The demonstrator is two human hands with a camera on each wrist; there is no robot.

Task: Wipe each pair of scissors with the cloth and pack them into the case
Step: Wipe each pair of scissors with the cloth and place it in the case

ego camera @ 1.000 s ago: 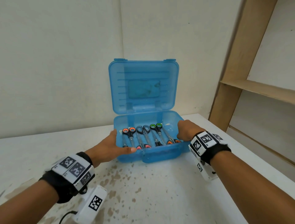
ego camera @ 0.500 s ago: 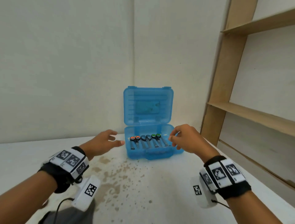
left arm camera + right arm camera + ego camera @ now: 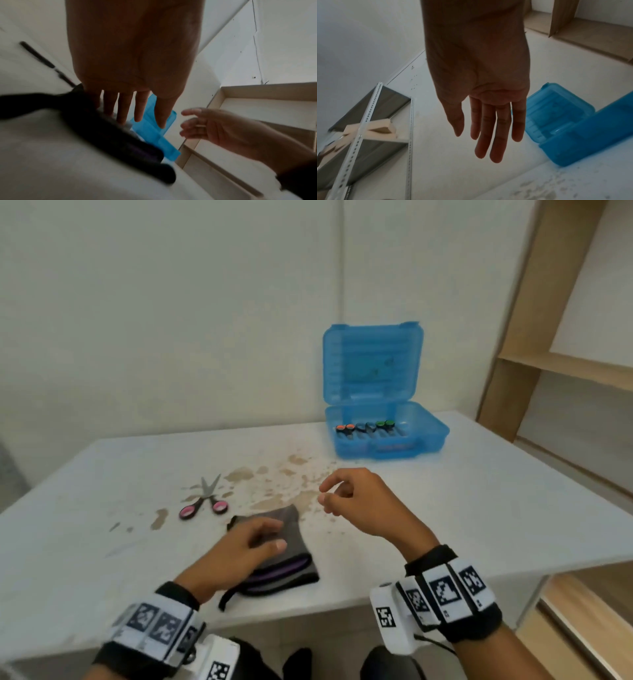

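The blue plastic case (image 3: 428, 440) stands open at the back right of the table, with several pairs of scissors (image 3: 366, 431) lying side by side in it. One pair of pink-handled scissors (image 3: 205, 503) lies on the table to the left, blades apart. A folded dark grey cloth (image 3: 294, 546) lies near the front edge. My left hand (image 3: 253, 539) rests flat on the cloth, fingers straight in the left wrist view (image 3: 135, 112). My right hand (image 3: 342, 494) hovers empty above the table between cloth and case, fingers relaxed (image 3: 489, 135). The case (image 3: 573, 135) shows to its right.
The white table (image 3: 479, 508) has brown stains around its middle. A wooden shelf unit (image 3: 548, 364) stands close at the right. The wall runs behind the table. A metal rack (image 3: 368, 128) shows in the right wrist view.
Both hands have pulled back from the case toward the front edge. The left hand has come down onto the cloth. The head view has swung left and down, bringing the pink scissors and cloth into sight.
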